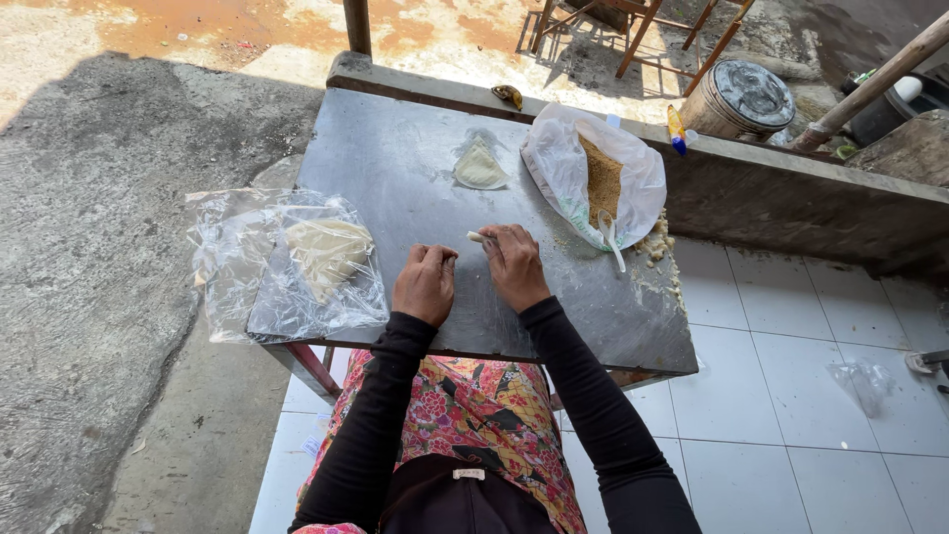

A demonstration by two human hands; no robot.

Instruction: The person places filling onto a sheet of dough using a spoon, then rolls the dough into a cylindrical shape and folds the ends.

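On the grey metal table in front of me, dull and smeared with a faint floury haze, everything sits within reach. Largest is the crinkled clear plastic bag hanging over the near left edge, with a stack of pale thin wrappers showing through it. At the far right lies a white plastic bag folded open around a brown crumbly filling, a white spoon resting at its near lip and loose crumbs scattered beside it. Between the bags, toward the far side, is one folded pale triangle, flat and soft-edged. My left hand is curled into a loose fist, knuckles down on the metal just beside the work, holding nothing that I can see. My right hand is bent over a small pale roll of wrapper, fingertips pressing its end against the table. I judge the rolling goes best with light, even pressure, since the sheet looks thin enough to tear, and with the left hand steadying the other end so the tube stays tight.
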